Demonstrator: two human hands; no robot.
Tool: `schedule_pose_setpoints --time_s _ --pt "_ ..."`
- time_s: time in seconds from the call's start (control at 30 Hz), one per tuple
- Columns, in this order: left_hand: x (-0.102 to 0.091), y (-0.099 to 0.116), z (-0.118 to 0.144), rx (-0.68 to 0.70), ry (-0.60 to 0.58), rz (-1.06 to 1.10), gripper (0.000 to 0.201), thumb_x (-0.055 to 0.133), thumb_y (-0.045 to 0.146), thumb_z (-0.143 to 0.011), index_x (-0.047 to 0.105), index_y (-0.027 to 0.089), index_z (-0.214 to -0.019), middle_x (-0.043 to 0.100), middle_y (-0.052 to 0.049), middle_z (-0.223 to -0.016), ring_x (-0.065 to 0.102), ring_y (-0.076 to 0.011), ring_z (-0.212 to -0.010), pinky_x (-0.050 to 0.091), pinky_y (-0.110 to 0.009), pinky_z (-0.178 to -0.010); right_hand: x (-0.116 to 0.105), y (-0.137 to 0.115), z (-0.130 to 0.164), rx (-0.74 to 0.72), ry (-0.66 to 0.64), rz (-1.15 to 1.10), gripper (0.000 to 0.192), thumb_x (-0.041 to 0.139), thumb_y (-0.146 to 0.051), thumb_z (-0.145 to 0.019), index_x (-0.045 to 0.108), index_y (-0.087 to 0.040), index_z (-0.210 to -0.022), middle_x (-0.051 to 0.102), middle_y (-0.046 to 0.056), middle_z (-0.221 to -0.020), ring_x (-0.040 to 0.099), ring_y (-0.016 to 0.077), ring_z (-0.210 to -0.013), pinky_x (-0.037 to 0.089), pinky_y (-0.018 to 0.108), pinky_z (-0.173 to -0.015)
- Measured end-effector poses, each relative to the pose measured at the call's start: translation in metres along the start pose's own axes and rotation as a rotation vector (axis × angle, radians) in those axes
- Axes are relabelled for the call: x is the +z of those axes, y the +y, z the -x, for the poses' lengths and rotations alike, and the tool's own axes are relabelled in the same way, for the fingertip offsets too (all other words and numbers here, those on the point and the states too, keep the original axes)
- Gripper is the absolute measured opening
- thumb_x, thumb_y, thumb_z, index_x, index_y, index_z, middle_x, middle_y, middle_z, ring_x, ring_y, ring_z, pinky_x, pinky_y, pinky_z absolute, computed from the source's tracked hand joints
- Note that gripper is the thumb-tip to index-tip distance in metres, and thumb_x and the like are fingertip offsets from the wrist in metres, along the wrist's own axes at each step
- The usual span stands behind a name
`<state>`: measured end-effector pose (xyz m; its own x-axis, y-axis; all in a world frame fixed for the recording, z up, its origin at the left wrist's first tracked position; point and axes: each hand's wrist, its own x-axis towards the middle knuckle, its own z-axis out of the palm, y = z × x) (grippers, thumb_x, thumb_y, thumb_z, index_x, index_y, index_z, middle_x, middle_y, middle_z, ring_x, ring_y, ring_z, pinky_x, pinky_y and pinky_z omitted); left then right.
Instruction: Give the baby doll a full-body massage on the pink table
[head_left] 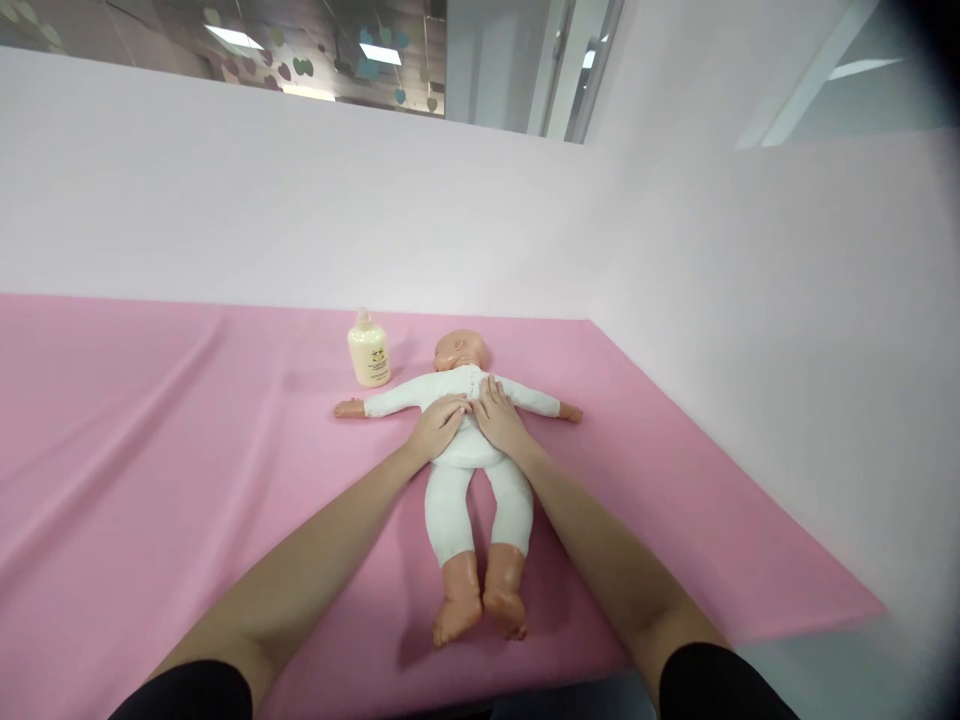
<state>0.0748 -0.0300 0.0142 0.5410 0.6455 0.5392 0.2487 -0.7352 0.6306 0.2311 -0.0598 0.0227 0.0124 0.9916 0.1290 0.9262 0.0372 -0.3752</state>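
We rest our left hand (439,425) and right hand (499,418), fingers flat and holding nothing, on the white-suited plastic baby doll (469,450) at frame centre, which seems light and soft-bodied, best lifted under the torso.

baby doll (469,455) | white suit, bare feet | lying flat, arms spread | on pink sheet (150,450)
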Motion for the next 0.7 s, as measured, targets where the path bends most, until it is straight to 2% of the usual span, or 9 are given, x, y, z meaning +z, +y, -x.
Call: schedule_pose_setpoints --time_s 0.13,0.3,0.4,0.5,0.6,0.7 --pt "-0.001 -0.001 -0.001 0.014 0.046 -0.038 0.034 0.032 0.027 -0.092 0.058 0.017 -0.111 0.057 -0.009 -0.125 0.051 -0.0175 -0.118 0.037 -0.038 -0.105 -0.001 -0.009 0.011 -0.016 -0.002 0.054 0.067 0.025 -0.041 -0.093 0.017 0.001 -0.144 0.010 0.022 -0.151 0.010 0.0326 -0.141 0.016 0.050 -0.112" --pt "0.001 -0.010 -0.002 -0.025 -0.030 -0.184 0.042 0.031 0.026 -0.092 0.046 0.019 -0.130 0.044 -0.007 -0.141 0.034 -0.0183 -0.134 0.023 -0.043 -0.113 -0.005 -0.018 0.021 -0.114 -0.048 0.096 0.072 0.030 -0.044 -0.091 0.020 0.007 -0.141 0.012 0.026 -0.149 0.009 0.0326 -0.141 0.013 0.049 -0.113" --pt "0.003 -0.014 -0.002 -0.079 -0.064 -0.253 0.046 0.030 0.029 -0.093 0.040 0.019 -0.136 0.035 -0.007 -0.147 0.022 -0.0196 -0.139 0.018 -0.045 -0.114 -0.008 -0.018 0.022 -0.221 -0.071 0.090 0.071 0.030 -0.044 -0.091 0.020 0.003 -0.142 0.013 0.023 -0.150 0.009 0.0306 -0.142 0.012 0.049 -0.114" --pt "0.003 -0.015 -0.002 -0.100 -0.061 -0.271 0.047 0.028 0.031 -0.094 0.038 0.018 -0.138 0.032 -0.008 -0.148 0.019 -0.0203 -0.140 0.017 -0.045 -0.114 -0.010 -0.016 0.021 -0.353 -0.098 0.051 0.065 0.030 -0.041 -0.092 0.023 0.000 -0.142 0.017 0.021 -0.150 0.012 0.0271 -0.142 0.013 0.047 -0.115" --pt "0.003 -0.014 -0.003 -0.126 -0.053 -0.271 0.048 0.027 0.030 -0.094 0.036 0.018 -0.139 0.029 -0.008 -0.149 0.019 -0.0213 -0.140 0.017 -0.046 -0.114 -0.013 -0.012 0.019 -0.481 -0.144 -0.035 0.053 0.034 -0.034 -0.093 0.036 -0.007 -0.138 0.030 0.016 -0.147 0.017 0.0229 -0.141 0.013 0.045 -0.115" --pt "0.002 -0.013 -0.002 -0.163 -0.045 -0.276 0.049 0.027 0.030 -0.094 0.033 0.018 -0.141 0.026 -0.008 -0.151 0.016 -0.0227 -0.141 0.016 -0.049 -0.113 -0.018 -0.009 0.017 -0.572 -0.205 -0.190 0.039 0.036 -0.028 -0.092 0.055 -0.019 -0.125 0.046 0.006 -0.138 0.028 0.0174 -0.138 0.010 0.046 -0.116"
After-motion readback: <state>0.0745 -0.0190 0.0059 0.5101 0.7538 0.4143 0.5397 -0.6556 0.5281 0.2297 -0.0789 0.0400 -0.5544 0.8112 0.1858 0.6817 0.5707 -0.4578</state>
